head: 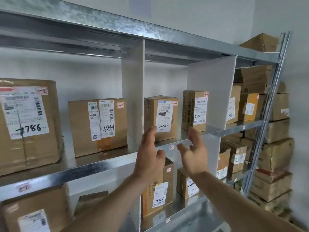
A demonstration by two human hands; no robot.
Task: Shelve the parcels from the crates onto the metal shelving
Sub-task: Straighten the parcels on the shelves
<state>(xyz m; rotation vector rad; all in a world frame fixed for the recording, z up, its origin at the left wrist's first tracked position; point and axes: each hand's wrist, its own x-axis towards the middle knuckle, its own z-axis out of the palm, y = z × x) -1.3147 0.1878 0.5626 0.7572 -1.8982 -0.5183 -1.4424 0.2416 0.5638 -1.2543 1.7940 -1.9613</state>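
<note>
Although both hands are raised to the bay marked 1-3, neither holds anything: the left hand (149, 153) has its fingers (150, 131) straight and loosely apart, their tips at the lower left corner of the box marked 040563 (161, 118), and the right hand (194, 152) is likewise open, its fingers spread just in front of the shelf edge (107, 164), below the taller box (194, 110) beside it. Whether the left fingertips actually touch the cardboard cannot be told. The parcel in question stands upright on the metal shelving, between the white divider (133, 91) and the taller box, and it looks already set in place (the crates are nowhere in view).

The risk from here lies mostly in a careless nudge. The box sits close to the front of the shelf, so a hand catching its lower corner could, I judge, drag it forward over the lip, and it would drop onto the parcels in the bay below. A sideways push from the left hand could also knock it against the taller box, which stands narrow and might tip. Pushed too deep, its handwritten number would be harder to read. A light, square press on the front face seems the safest adjustment.
</note>
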